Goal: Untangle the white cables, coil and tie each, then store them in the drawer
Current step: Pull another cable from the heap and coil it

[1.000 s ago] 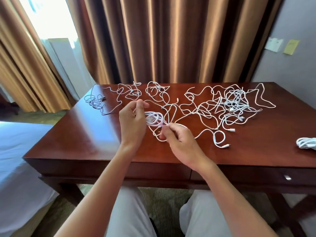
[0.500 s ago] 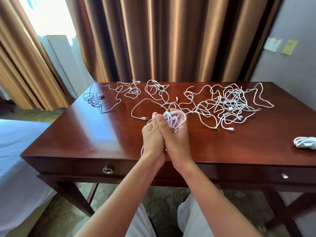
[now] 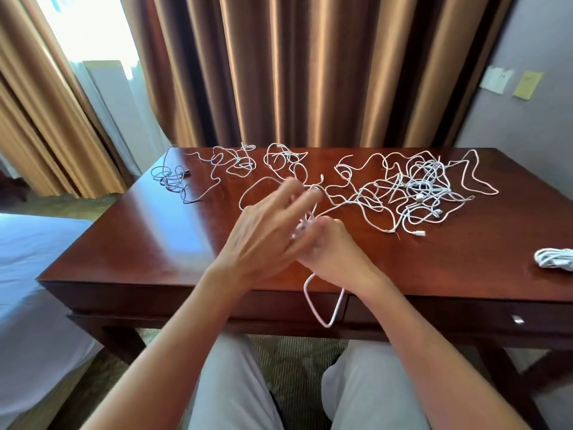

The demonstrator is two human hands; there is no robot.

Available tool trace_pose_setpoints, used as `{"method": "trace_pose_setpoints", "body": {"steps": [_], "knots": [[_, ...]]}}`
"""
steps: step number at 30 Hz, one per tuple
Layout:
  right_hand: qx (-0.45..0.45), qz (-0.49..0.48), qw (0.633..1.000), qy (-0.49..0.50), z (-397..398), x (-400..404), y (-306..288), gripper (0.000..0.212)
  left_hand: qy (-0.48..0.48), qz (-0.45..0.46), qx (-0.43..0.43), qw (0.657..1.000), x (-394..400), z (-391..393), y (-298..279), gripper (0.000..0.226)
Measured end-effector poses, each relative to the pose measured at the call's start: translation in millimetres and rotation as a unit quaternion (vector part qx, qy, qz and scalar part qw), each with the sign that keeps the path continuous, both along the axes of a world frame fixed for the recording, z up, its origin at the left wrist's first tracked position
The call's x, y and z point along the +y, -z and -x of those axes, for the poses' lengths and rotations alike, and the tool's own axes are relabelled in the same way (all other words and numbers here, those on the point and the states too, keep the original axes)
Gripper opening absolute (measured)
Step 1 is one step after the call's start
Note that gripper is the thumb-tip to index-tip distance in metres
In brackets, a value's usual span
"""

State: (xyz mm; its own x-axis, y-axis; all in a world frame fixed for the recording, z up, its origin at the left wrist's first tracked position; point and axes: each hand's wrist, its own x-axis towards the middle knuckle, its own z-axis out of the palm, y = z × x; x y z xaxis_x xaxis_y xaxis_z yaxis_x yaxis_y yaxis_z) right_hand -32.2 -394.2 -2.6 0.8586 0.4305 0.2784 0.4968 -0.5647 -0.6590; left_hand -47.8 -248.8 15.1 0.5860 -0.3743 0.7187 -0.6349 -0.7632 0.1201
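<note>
While right hand grips coil — left splayed

Both forearms reached from six o'clock toward twelve and met at the middle. The left hand lay over the right, back up, its fingers straight, spread and blurred, pointing toward one o'clock. The right hand sat just under it at four o'clock, fingers curled in, gripping a white cable. Both wrists were bare and nearly level.
</note>
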Motion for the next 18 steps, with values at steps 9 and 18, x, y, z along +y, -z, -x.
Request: {"method": "trace_pose_setpoints", "body": {"steps": [9,18], "knots": [[0.140,-0.126,0.981,-0.047,10,-6,-4,0.022,-0.010,0.058,-0.145,0.988,2,-11,1,0.048],[-0.007,-0.441,0.897,0.022,26,13,16,0.033,-0.026,0.571,0.156,0.806,-30,-11,16,0.059]]}}
